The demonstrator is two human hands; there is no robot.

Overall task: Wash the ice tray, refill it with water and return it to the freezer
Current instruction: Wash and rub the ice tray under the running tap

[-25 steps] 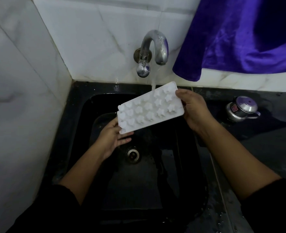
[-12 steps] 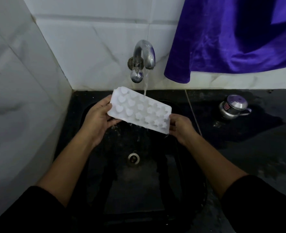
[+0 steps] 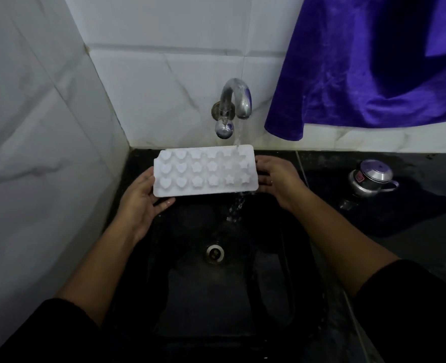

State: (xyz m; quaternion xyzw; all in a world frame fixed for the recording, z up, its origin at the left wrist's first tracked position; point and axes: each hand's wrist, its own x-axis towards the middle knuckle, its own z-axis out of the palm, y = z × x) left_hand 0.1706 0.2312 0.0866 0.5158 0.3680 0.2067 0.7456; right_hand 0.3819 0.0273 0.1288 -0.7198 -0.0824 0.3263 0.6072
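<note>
A white ice tray (image 3: 205,171) with heart, flower and star shaped cells is held level over the black sink (image 3: 180,297), under the running tap (image 3: 234,106). Water from the tap strikes the tray's far right corner and spills off its front edge into the basin. My left hand (image 3: 140,197) holds the tray's left end from below, fingers curled under it. My right hand (image 3: 277,176) grips the right end, fingers against its short edge.
A purple cloth (image 3: 373,64) hangs on the wall at the upper right. A small steel pot (image 3: 371,178) with a lid stands on the wet black counter (image 3: 413,226) right of the sink. White tiled walls close in the left and back. The drain (image 3: 215,254) is in the basin's middle.
The tray has turned from tilted to level and now lies square to me under the stream. Both hands shifted with it; the view moved lower and closer.
</note>
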